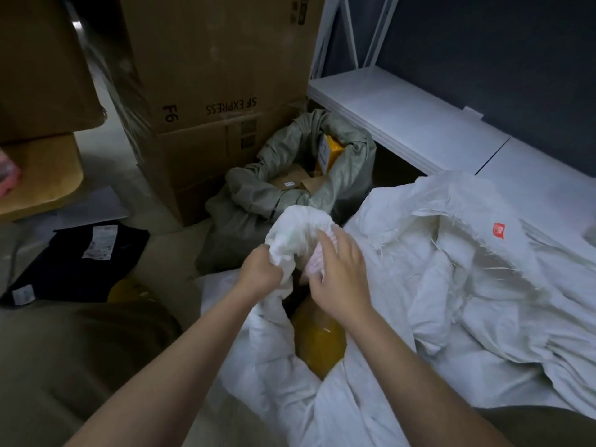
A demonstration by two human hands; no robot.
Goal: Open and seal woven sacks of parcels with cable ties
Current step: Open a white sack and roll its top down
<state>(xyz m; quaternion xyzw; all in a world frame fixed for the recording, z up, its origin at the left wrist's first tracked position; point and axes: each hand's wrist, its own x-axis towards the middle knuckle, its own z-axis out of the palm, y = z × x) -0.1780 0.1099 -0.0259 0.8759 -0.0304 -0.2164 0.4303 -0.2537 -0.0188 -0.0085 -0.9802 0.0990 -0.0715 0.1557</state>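
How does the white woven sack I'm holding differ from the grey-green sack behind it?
The white sack has its mouth bunched, gripped by the left hand and touched by the right hand; nobody touches the grey-green sack. The grey-green sack's rim is rolled down, wide open, showing cardboard parcels; the white sack's gap shows one yellow parcel. Both hold parcels.
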